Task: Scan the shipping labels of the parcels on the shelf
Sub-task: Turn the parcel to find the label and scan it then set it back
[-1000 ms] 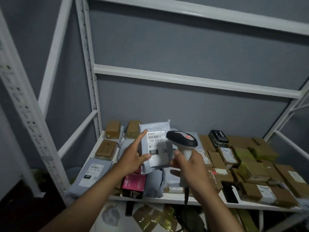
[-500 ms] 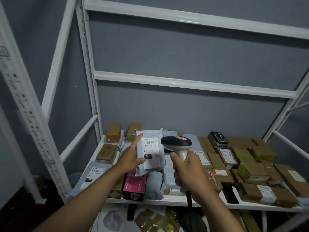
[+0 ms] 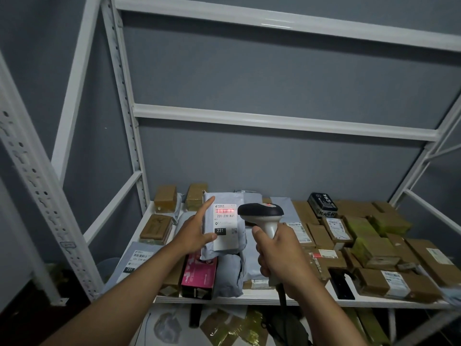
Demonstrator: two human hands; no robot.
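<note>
My left hand (image 3: pixel 195 233) holds a grey mailer parcel (image 3: pixel 240 236) upright above the shelf, thumb pinching its front and index finger stretched along its left edge. Its white shipping label (image 3: pixel 225 227) reads 231-239-K01, and a red scan line glows across the barcode at the top. My right hand (image 3: pixel 279 253) grips the handle of a white and black barcode scanner (image 3: pixel 262 213), whose head points left at the label from close by.
The white shelf (image 3: pixel 262 297) carries many parcels: brown boxes (image 3: pixel 374 248) fill the right half, grey mailers (image 3: pixel 136 258) and a pink box (image 3: pixel 199 273) lie at the left front. White rack uprights (image 3: pixel 124 101) rise at the left. Loose items lie below the shelf.
The parcel and the scanner have sunk slightly toward the shelf. A red scan line now lights the label's barcode.
</note>
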